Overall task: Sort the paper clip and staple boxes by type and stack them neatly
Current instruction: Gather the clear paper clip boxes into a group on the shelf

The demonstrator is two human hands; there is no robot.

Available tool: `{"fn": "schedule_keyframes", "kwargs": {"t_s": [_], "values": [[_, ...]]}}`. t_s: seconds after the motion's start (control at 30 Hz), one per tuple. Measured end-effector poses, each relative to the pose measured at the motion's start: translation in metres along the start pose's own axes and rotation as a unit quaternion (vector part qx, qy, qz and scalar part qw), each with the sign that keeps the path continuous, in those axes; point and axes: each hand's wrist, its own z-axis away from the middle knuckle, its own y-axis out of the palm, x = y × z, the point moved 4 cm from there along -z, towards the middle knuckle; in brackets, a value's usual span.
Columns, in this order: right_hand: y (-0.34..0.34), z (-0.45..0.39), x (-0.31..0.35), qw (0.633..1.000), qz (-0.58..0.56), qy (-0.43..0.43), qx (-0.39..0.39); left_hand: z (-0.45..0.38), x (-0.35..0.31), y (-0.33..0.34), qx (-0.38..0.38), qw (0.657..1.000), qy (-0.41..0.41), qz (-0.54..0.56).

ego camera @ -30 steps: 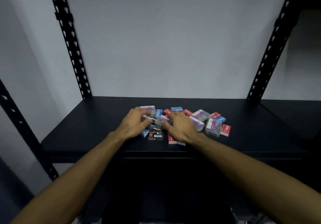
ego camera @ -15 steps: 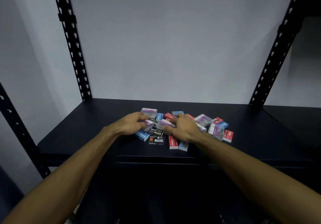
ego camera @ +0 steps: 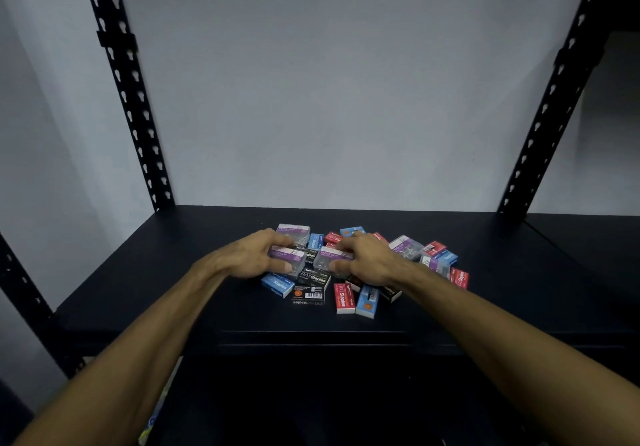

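Observation:
A jumble of small boxes lies mid-shelf on the black shelf (ego camera: 173, 283). Clear paper clip boxes with purple labels are mixed with red, blue and black staple boxes. My left hand (ego camera: 247, 255) grips one clear paper clip box (ego camera: 289, 258), thumb on its near side. My right hand (ego camera: 372, 258) holds a second clear paper clip box (ego camera: 329, 261) the same way. Another paper clip box (ego camera: 293, 232) sits behind my left hand, and one more paper clip box (ego camera: 405, 246) lies to the right. A black staple box (ego camera: 313, 277), red staple box (ego camera: 344, 298) and blue staple box (ego camera: 277, 284) lie in front.
Black slotted uprights stand at the back left (ego camera: 138, 127) and back right (ego camera: 540, 127), with a plain white wall behind. The shelf's front edge (ego camera: 311, 333) runs just below the pile. A second dark shelf surface (ego camera: 588, 238) adjoins on the right.
Both hands have settled onto clear paper clip boxes and closed on them. The view has shifted slightly, so the pile sits a little lower in frame.

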Motion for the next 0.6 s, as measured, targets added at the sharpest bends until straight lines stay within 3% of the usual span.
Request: {"fn": "schedule_keyframes", "kwargs": {"t_s": [0.37,0.6], "values": [[-0.005,0.005,0.004,0.998,-0.022,-0.031,-0.052,-0.003,0.017,0.005,-0.088,0.994,0.02,0.064],[-0.005,0.006,0.005,0.994,-0.052,-0.036,-0.089,-0.005,0.02,0.004,-0.08,0.992,0.031,0.092]]}}
